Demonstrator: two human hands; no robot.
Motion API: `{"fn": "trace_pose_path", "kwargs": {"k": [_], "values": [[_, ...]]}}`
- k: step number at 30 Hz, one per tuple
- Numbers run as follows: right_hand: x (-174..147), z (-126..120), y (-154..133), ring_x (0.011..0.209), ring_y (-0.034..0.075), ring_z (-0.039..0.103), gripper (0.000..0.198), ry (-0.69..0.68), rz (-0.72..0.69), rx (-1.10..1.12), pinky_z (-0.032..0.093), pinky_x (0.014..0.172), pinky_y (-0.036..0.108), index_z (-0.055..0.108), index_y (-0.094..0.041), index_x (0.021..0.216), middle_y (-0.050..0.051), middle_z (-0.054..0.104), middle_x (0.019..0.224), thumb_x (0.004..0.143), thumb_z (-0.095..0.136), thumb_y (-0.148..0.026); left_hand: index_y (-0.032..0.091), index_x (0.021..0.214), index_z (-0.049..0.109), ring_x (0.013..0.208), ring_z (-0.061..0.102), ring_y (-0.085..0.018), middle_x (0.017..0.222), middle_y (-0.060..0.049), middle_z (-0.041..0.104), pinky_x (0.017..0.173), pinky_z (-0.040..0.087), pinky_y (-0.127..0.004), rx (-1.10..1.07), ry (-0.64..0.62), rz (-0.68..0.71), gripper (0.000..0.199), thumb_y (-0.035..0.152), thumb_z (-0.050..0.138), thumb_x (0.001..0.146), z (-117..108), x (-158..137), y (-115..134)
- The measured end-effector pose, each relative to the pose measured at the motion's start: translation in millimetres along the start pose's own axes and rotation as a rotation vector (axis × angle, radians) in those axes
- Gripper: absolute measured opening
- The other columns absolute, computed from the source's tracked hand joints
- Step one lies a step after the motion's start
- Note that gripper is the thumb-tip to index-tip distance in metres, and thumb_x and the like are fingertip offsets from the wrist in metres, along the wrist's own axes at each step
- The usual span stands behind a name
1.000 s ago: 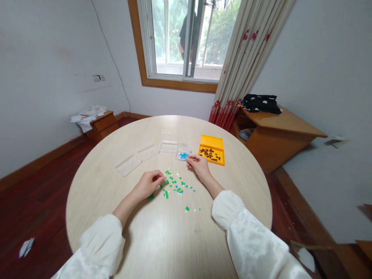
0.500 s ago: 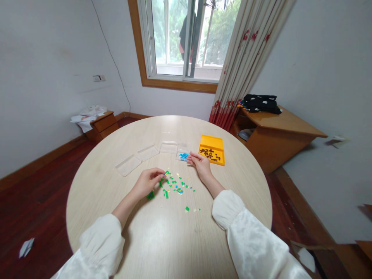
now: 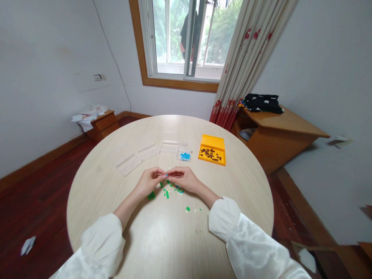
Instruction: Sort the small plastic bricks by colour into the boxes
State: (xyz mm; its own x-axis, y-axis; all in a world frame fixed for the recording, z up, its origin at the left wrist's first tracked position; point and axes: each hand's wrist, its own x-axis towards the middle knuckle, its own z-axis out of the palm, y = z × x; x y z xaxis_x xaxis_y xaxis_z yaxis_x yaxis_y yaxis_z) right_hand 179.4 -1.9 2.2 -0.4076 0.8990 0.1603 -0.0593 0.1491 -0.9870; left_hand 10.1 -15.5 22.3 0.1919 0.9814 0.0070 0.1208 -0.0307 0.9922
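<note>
My left hand (image 3: 149, 181) and my right hand (image 3: 186, 179) meet fingertip to fingertip over the middle of the table. Both are closed in a pinch around a small blue building brick (image 3: 166, 176), mostly covered by the fingers. Just below them lies a loose scatter of small green bricks (image 3: 167, 195), with blue, yellow and pale pieces mixed in. My right hand hides part of this scatter. Beyond the hands stands a small clear box (image 3: 179, 159) with light-blue bricks (image 3: 185, 155) in it.
An open yellow box (image 3: 213, 140) with dark brown pieces (image 3: 209, 154) stands at the back right. Clear shallow trays (image 3: 129, 165) line the back left of the round table (image 3: 174, 248). A green piece (image 3: 188, 209) lies nearer the front.
My right hand has come away from the clear box of blue bricks, toward me and to the left, and now meets my left hand at the small brick. My left hand has stayed nearly still.
</note>
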Motion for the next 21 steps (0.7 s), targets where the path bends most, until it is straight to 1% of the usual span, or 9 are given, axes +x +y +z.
{"fn": "trace_pose_path", "kwargs": {"k": [5, 10, 12, 14, 18, 21], "values": [[-2, 1, 1, 0.069, 0.013, 0.061, 0.018, 0.04, -0.074, -0.113, 0.049, 0.069, 0.027, 0.07, -0.014, 0.077, 0.004, 0.068, 0.075, 0.067, 0.069, -0.029, 0.014, 0.063, 0.061, 0.056, 0.055, -0.012, 0.058, -0.001, 0.063, 0.059, 0.042, -0.025, 0.001, -0.022, -0.011, 0.035, 0.045, 0.073, 0.054, 1, -1, 1], [-1, -1, -1, 0.064, 0.012, 0.06, 0.019, 0.034, -0.042, -0.122, 0.048, 0.066, 0.027, 0.068, -0.014, 0.073, 0.003, 0.067, 0.069, 0.067, 0.068, -0.032, 0.014, 0.064, 0.063, 0.057, 0.055, -0.013, 0.059, -0.003, 0.064, 0.06, 0.042, -0.026, 0.038, -0.047, -0.012, 0.036, 0.048, 0.071, 0.056, 2, -1, 1], [1, -2, -1, 0.062, 0.012, 0.059, 0.018, 0.065, -0.026, -0.109, 0.048, 0.065, 0.026, 0.067, -0.014, 0.07, 0.002, 0.066, 0.067, 0.065, 0.068, -0.032, 0.014, 0.064, 0.063, 0.057, 0.055, -0.013, 0.06, -0.003, 0.064, 0.06, 0.042, -0.026, 0.057, -0.055, -0.011, 0.035, 0.048, 0.069, 0.058, 2, -1, 0], [4, -6, 0, 0.06, 0.012, 0.059, 0.018, 0.133, -0.014, -0.09, 0.048, 0.062, 0.026, 0.065, -0.015, 0.067, 0.001, 0.065, 0.064, 0.062, 0.069, -0.032, 0.014, 0.064, 0.063, 0.057, 0.055, -0.013, 0.06, -0.004, 0.065, 0.059, 0.042, -0.026, 0.066, -0.053, -0.011, 0.035, 0.048, 0.069, 0.059, 2, -1, -1], [11, -21, 4, 0.054, 0.012, 0.057, 0.019, 0.339, 0.015, -0.011, 0.045, 0.053, 0.024, 0.061, -0.016, 0.063, 0.0, 0.061, 0.058, 0.057, 0.07, -0.031, 0.014, 0.064, 0.062, 0.056, 0.054, -0.012, 0.061, -0.004, 0.065, 0.057, 0.041, -0.025, 0.071, -0.042, -0.005, 0.033, 0.047, 0.068, 0.06, 1, 0, -3], [17, -35, 6, 0.049, 0.01, 0.053, 0.019, 0.483, 0.021, 0.038, 0.041, 0.047, 0.022, 0.058, -0.016, 0.062, -0.002, 0.058, 0.053, 0.055, 0.07, -0.03, 0.014, 0.064, 0.062, 0.055, 0.054, -0.012, 0.062, -0.004, 0.066, 0.056, 0.04, -0.024, 0.075, -0.048, -0.002, 0.033, 0.047, 0.068, 0.061, 0, 1, -5]]}}
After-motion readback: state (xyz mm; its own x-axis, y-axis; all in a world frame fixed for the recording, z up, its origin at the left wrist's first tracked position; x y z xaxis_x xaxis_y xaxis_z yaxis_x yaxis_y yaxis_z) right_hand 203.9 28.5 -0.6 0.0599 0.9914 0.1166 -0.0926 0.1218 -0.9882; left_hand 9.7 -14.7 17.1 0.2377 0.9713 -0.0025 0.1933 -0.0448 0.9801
